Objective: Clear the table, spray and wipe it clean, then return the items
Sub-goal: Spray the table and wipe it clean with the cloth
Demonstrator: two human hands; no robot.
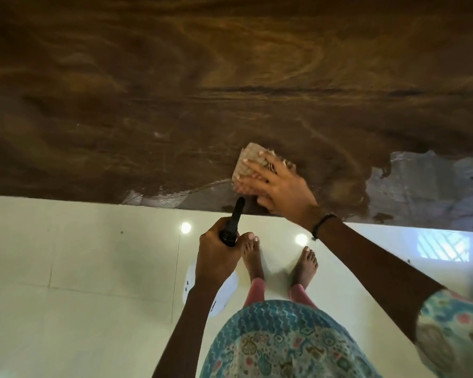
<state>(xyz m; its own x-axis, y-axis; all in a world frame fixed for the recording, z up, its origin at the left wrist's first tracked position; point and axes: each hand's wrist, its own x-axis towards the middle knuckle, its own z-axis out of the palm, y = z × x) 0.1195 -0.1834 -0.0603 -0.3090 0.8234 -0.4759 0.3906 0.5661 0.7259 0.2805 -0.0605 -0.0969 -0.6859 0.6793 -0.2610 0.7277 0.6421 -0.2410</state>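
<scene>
Spray bottle (231,227): held over the floor just short of the surface's near edge. Long axis runs near-vertical in the head view; black nozzle points away from the body, toward the surface (230,77), tip just reaching over the edge. White body mostly hidden under the wrist; small dark marks on it, unreadable.

Left hand (219,255): fingers closed around the black neck of the bottle.

Right hand (279,186): flat on the surface close to the near edge, fingers spread and pressing down on a tan woven cloth (250,162). Cloth pokes out beyond the fingertips on the far-left side. Black band on the right wrist.

Surface: dark wood grain, streaked and blurred. Grey worn patches along the near edge and toward the right.

Floor (79,255): pale glossy tiles, 2 round light reflections, 2 bare feet beside the edge.

No brand or legible writing anywhere.
</scene>
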